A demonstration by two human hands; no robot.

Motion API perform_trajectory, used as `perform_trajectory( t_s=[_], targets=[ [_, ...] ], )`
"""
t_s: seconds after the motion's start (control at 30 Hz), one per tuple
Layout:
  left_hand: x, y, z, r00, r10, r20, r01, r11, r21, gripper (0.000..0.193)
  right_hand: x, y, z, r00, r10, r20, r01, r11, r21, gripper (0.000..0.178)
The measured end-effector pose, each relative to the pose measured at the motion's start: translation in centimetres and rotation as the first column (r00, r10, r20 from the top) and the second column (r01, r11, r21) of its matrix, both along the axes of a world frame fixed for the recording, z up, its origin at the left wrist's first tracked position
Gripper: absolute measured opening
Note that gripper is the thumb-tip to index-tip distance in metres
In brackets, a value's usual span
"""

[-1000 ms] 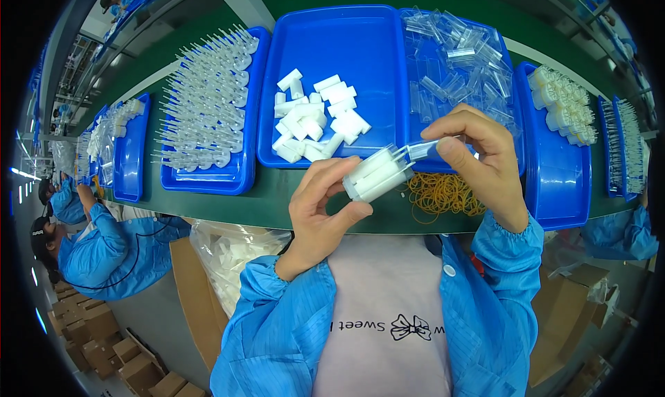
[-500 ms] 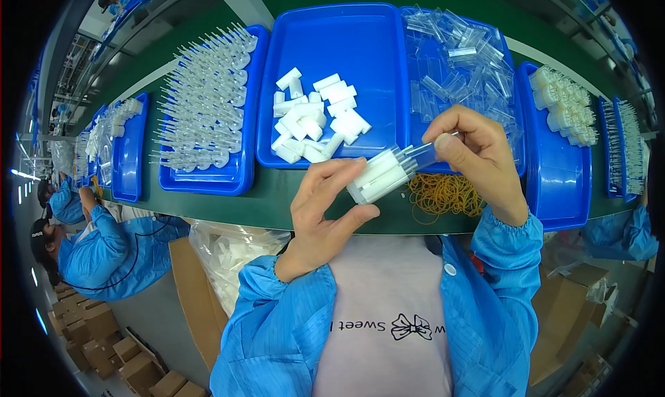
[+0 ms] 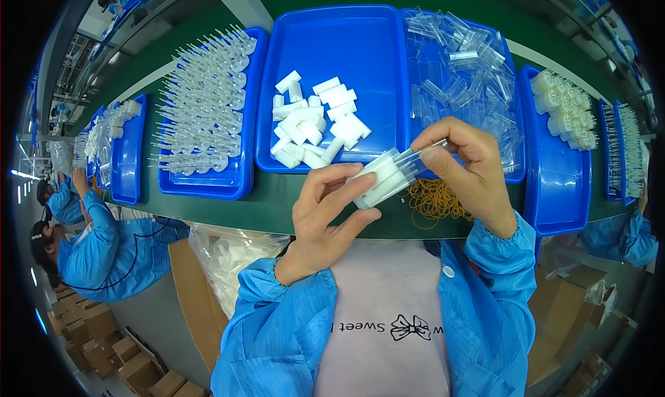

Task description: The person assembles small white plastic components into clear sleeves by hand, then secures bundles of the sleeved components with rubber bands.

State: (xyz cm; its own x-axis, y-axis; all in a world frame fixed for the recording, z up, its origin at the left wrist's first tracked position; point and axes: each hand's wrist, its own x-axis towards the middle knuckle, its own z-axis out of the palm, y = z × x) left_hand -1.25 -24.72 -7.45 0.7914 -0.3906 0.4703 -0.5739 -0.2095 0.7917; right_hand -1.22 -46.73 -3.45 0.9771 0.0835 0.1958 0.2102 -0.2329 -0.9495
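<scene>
My left hand [image 3: 324, 220] is closed around a bundle of white cylinders in clear plastic sleeves [image 3: 383, 180], held tilted over the table's near edge. Thin clear stems [image 3: 409, 163] stick out of its upper right end. My right hand [image 3: 471, 170] pinches a slim, clear, tube-like piece [image 3: 433, 146] between thumb and fingertips, close to those stems. Whether that piece touches the bundle, I cannot tell. Beyond my hands, a blue tray [image 3: 339, 33] bears loose white cylinders [image 3: 301, 125]. To its right, another blue tray [image 3: 422, 130] is heaped with clear plastic sleeves [image 3: 460, 78].
Yellow rubber bands [image 3: 440, 202] lie in a pile below my right hand. On the left, a blue tray [image 3: 208, 184] carries rows of white stemmed parts [image 3: 204, 99]. A right-hand tray [image 3: 557, 203] holds cream-white parts [image 3: 564, 110]. A co-worker [image 3: 114, 251] sits at the left.
My right hand has shifted slightly left and down, and the slim piece in its fingers now lies closer to the stems. My left hand keeps the bundle, moved slightly right and down.
</scene>
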Motion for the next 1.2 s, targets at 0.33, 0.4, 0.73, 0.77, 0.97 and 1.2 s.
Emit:
perform_trajectory(
  t_s=[0.33, 0.4, 0.73, 0.77, 0.97, 1.2],
  targets=[
    [-0.1, 0.0, -0.4, 0.999, -0.037, 0.0, 0.037, 0.998, -0.043, 0.041, 0.0, 0.0, -0.1, 0.985, 0.116, -0.126, -0.105, 0.99, 0.089, 0.013],
    [-0.1, 0.0, -0.2, 1.0, -0.028, -0.004, 0.028, 0.999, -0.036, 0.041, -0.1, 0.1, -0.4, 0.986, 0.124, -0.109, -0.117, 0.991, 0.071, 0.014],
    [-0.1, 0.0, -0.1, 0.999, -0.021, -0.032, 0.019, 0.998, -0.06, 0.039, -0.6, 0.1, -1.2, 0.999, -0.043, -0.005, 0.044, 0.989, 0.143, 0.013],
    [-0.1, -0.1, -0.1, 0.999, -0.024, -0.032, 0.022, 0.998, -0.059, 0.039, -0.7, 0.1, -1.4, 0.998, -0.06, -0.018, 0.062, 0.988, 0.143, 0.013],
    [-0.1, 0.4, -0.9, 1.0, -0.024, -0.005, 0.024, 0.999, -0.029, 0.04, -0.8, 0.5, -1.9, 1.0, 0.015, -0.008, -0.014, 0.988, 0.152, 0.011],
    [1.4, -0.8, -1.2, 0.634, -0.505, -0.585, 0.151, 0.823, -0.547, 0.086, -0.3, -0.3, 0.0, 0.995, 0.081, 0.063, -0.079, 0.996, -0.029, 0.012]
  ],
)
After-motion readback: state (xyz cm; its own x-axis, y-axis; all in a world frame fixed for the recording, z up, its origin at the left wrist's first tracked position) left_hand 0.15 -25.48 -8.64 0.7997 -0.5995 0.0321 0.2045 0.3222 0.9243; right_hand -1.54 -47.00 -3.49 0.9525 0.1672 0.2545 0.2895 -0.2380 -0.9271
